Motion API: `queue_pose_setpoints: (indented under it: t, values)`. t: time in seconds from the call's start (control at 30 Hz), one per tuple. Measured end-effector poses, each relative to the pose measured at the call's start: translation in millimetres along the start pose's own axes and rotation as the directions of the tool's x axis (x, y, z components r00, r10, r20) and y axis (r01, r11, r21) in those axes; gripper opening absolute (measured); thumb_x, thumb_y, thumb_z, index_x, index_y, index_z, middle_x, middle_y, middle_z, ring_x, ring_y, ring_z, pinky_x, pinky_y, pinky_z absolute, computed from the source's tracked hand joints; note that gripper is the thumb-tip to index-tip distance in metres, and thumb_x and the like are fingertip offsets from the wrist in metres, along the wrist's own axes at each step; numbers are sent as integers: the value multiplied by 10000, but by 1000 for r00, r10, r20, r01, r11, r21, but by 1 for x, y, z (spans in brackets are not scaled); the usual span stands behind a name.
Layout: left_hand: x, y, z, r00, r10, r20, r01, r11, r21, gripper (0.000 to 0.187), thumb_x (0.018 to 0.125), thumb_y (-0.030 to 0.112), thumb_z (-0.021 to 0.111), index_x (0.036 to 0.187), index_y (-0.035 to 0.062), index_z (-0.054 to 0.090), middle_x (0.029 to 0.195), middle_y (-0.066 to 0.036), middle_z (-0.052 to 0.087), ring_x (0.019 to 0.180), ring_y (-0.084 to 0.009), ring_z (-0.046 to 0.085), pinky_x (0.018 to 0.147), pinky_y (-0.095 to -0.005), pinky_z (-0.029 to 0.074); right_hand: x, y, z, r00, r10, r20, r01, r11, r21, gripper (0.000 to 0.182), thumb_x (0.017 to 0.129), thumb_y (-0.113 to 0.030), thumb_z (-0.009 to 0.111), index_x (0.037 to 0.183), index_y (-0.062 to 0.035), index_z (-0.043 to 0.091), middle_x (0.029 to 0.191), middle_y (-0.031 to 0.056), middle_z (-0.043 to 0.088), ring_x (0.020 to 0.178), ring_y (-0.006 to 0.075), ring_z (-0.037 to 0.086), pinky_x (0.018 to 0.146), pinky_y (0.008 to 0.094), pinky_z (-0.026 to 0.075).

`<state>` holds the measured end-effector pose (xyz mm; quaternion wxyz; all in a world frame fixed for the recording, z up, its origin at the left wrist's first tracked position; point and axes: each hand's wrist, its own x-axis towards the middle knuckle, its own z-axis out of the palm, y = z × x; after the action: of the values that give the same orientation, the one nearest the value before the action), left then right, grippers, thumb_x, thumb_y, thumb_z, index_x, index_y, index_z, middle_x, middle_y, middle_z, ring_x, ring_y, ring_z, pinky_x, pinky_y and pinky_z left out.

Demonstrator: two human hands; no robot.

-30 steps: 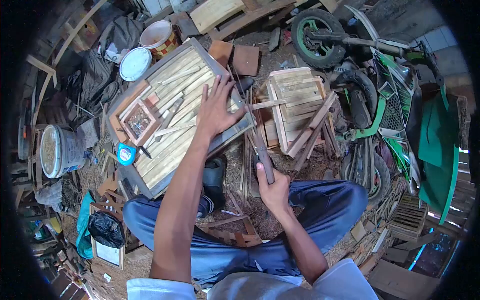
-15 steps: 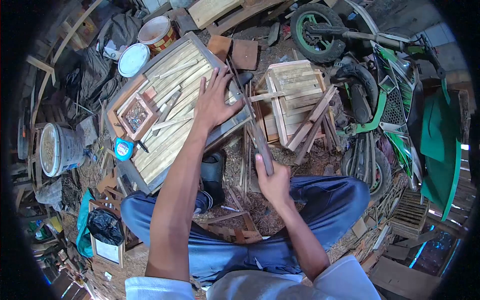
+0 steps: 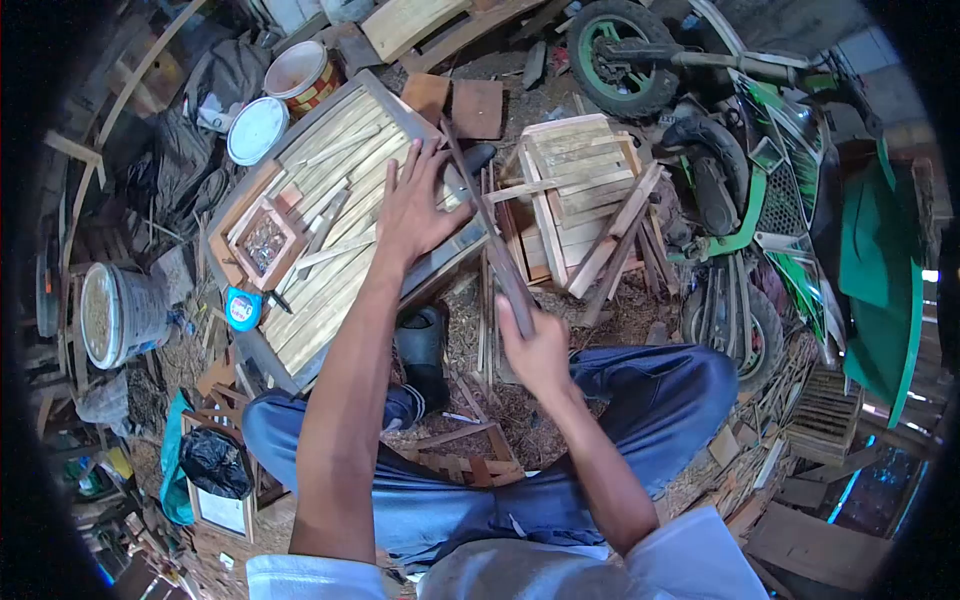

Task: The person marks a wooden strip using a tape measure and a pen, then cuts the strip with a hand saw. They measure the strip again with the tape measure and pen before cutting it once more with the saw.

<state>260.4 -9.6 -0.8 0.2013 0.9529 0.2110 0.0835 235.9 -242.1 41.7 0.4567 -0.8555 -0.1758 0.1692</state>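
Note:
My left hand (image 3: 415,215) lies with its fingers spread on the right side of a slatted wooden panel (image 3: 325,290) with a dark frame. A thin light strip (image 3: 520,190) sticks out past the panel's edge toward the right. My right hand (image 3: 535,345) is wrapped round the near end of a long dark tool (image 3: 490,225), which runs along the panel's right edge and crosses the strip. Its exact kind is hard to make out. On the panel sit a small wooden box (image 3: 267,243) of small metal pieces and a blue tape measure (image 3: 243,309).
Right of the panel stands a slatted wooden piece (image 3: 585,170) with loose sticks (image 3: 620,240) on it. A green and black motorcycle (image 3: 750,200) is farther right. Buckets (image 3: 122,312) stand at the left, and a dark sandal (image 3: 420,345) lies below the panel.
The long tool and my right hand have shifted slightly left and toward me. My left hand stays spread on the panel. The whole view has shifted a little.

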Motion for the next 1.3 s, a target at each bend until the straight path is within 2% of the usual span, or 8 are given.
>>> queue_pose_setpoints:
  t: [0.07,0.17,0.27,0.47,0.57,0.63,0.7,1.3]
  values:
    - [0,-3,1,1000,7,2,-7,1000,10,824,755,499,656,1432,114,390,1552,-68,294,1470,-234,164,1206,-461,73,26,-3,10,1000,-28,9,28,999,-24,486,923,-365,604,636,27,612,527,220,527,513,391,599,494,439,442]
    - [1,-5,4,1000,7,-5,-6,1000,26,835,747,499,666,1435,117,387,1555,-66,290,1472,-230,157,1206,-459,72,13,3,3,1000,-9,28,10,999,-36,508,927,-387,590,624,20,608,537,226,527,533,415,586,502,452,441]
    - [1,-2,1,1000,7,14,-8,1000,26,827,755,523,654,1432,124,392,1557,-66,287,1471,-232,160,1207,-455,73,-43,11,-20,1000,-13,-4,13,997,71,368,923,-239,642,673,31,621,472,120,447,467,66,439,448,321,374]
    - [-1,-2,2,1000,7,-4,-7,1000,14,785,773,502,650,1417,125,408,1553,-68,296,1469,-240,167,1205,-452,78,-27,8,-10,993,110,42,-113,990,89,430,935,-292,625,655,31,583,479,109,398,485,67,394,446,334,359]
    - [0,-1,2,999,18,-36,-19,1000,-13,784,766,471,668,1415,116,408,1552,-69,299,1468,-241,172,1204,-453,78,20,3,8,1000,-28,12,28,999,45,470,922,-352,614,655,35,596,552,239,507,525,436,544,467,416,405]
    - [-2,1,5,999,30,-15,-30,999,-12,794,761,478,676,1413,111,409,1550,-72,301,1467,-246,173,1203,-456,80,13,5,2,998,40,42,-42,999,33,488,925,-363,610,646,37,596,535,234,494,481,385,568,467,417,404]
    - [0,-2,2,999,27,-22,-27,1000,-7,805,756,485,684,1411,105,411,1549,-75,302,1466,-250,175,1202,-460,81,-26,13,-17,994,73,76,-77,995,58,471,938,-327,619,635,32,580,469,77,449,471,82,416,453,345,369]
    - [-3,-2,5,998,-4,-70,3,1000,-23,1000,750,521,676,1469,-10,228,1580,-170,163,1467,-258,167,1201,-453,86,-72,12,-27,996,80,42,-83,993,82,342,929,-225,636,708,35,628,493,49,458,511,46,442,463,313,392]
